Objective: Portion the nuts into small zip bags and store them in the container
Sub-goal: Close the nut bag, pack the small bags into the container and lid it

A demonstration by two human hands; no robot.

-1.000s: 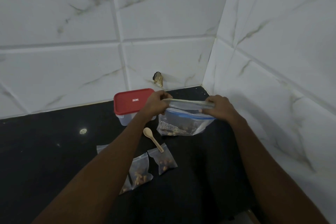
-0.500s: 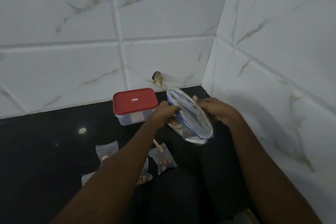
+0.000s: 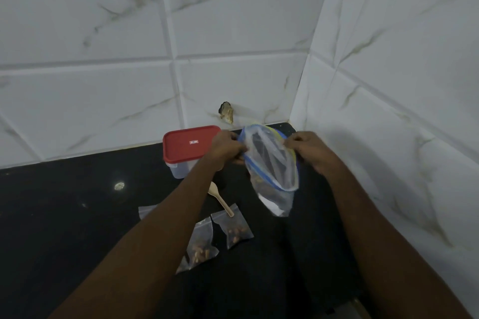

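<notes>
Pulled open and tilted since before, the nut bag (image 3: 272, 163) hung just right of the container (image 3: 190, 142). Each pinching grip, left hand (image 3: 225, 149) and right hand (image 3: 311, 150), held its rim; more tilt could spill nuts (image 3: 258, 185).

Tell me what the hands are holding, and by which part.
Both hold the large zip bag by its open, blue-edged mouth: the left hand pinches the rim on its left side, the right hand on its right side.
</notes>
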